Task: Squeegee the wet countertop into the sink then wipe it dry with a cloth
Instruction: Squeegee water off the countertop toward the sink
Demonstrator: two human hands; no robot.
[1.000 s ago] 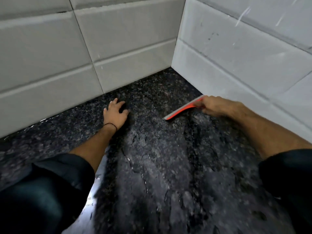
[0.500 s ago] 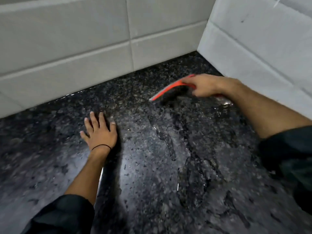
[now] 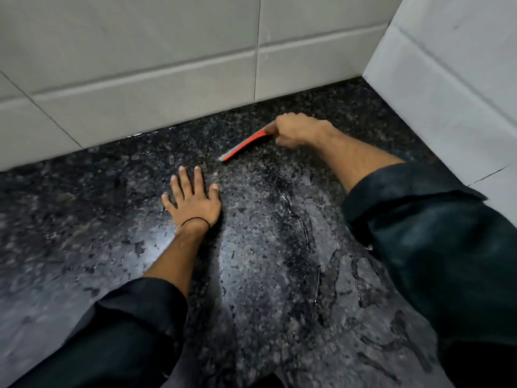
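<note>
A black speckled granite countertop (image 3: 265,275) fills the view, wet with water streaks and patches across its middle and right. My right hand (image 3: 299,130) grips an orange squeegee (image 3: 242,145) near the back wall, its blade edge down on the stone and angled toward the lower left. My left hand (image 3: 193,200) lies flat on the counter with fingers spread, a thin black band at the wrist, a short way in front and left of the blade tip. No sink or cloth is in view.
A pale tiled back wall (image 3: 167,65) meets the counter along the far edge. A white tiled side wall (image 3: 447,93) closes the right side, forming a corner at the back right. Dark sleeves cover both forearms.
The squeegee and my right hand have slid left, away from the corner along the back wall. My left hand has stayed flat on the counter, now closer to the blade tip.
</note>
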